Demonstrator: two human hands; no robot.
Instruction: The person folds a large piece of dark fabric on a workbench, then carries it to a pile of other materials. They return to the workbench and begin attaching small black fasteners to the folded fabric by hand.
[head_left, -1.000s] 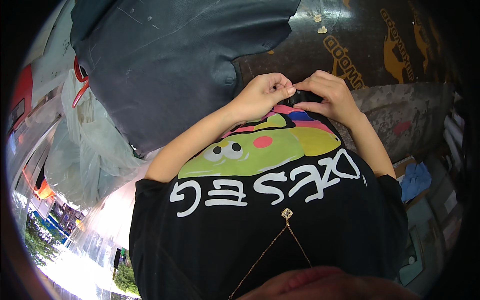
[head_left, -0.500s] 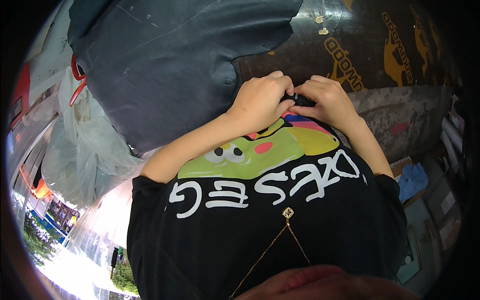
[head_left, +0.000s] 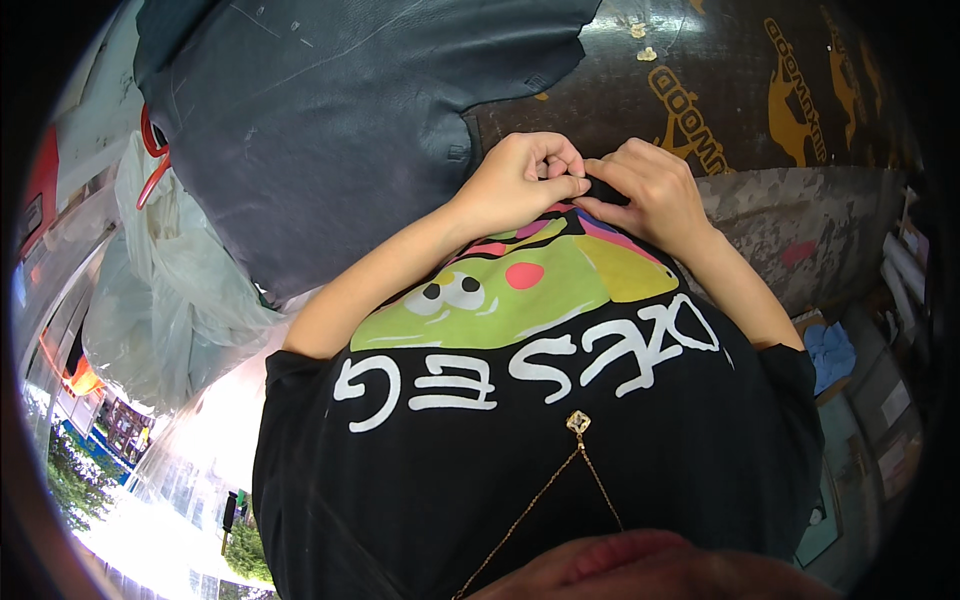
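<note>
"What colour was the leather hide (head_left: 330,140)?"
"Slate-blue, and the held piece (head_left: 606,190) showed black!"
"The T-shirt (head_left: 520,430) blazed lime, yellow, pink and white on black!"
"And the board (head_left: 740,90) was dark brown, splashed with golden print!"

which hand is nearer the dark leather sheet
The left hand: it is beside the right edge of the leather sheet, while the right hand is farther from that edge.

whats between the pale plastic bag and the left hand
A stretch of the dark leather-like sheet lies between the pale plastic bag and the left hand, as the head view shows.
</note>
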